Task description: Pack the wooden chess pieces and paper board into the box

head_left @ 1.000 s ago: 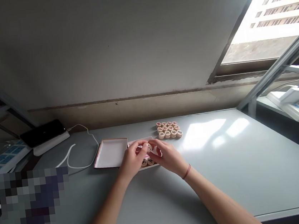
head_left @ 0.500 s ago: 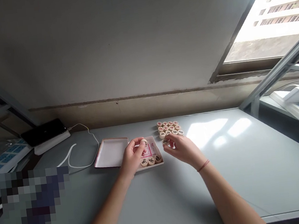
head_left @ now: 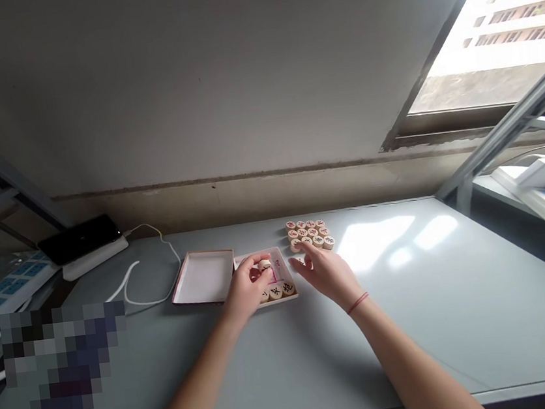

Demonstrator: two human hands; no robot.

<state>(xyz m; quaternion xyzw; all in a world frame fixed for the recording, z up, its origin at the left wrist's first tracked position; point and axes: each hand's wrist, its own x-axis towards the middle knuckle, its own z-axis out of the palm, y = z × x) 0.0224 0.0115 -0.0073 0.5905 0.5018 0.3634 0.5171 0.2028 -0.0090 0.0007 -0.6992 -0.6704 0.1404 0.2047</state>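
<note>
The left hand's [head_left: 244, 291] grip pinches a disc [head_left: 264, 265] over the box [head_left: 291, 273], where more discs [head_left: 275, 291] line the near edge. The right hand [head_left: 327, 274] hovers by the grouped discs [head_left: 310, 232]; its grip is unclear. Left, an open lid [head_left: 206, 275]. The counter [head_left: 461, 307] stretches well rightward.

Got a smooth grey counter [head_left: 428, 324], sunlit right of centre. Carries an open shallow box [head_left: 286, 301], lid [head_left: 203, 277] inside-up just left of it, round wooden pieces [head_left: 311, 232] in tight rows behind-right, white base [head_left: 95, 258] back-left, white cable [head_left: 148, 302] looped nearby. Pixelated at front-left.
</note>
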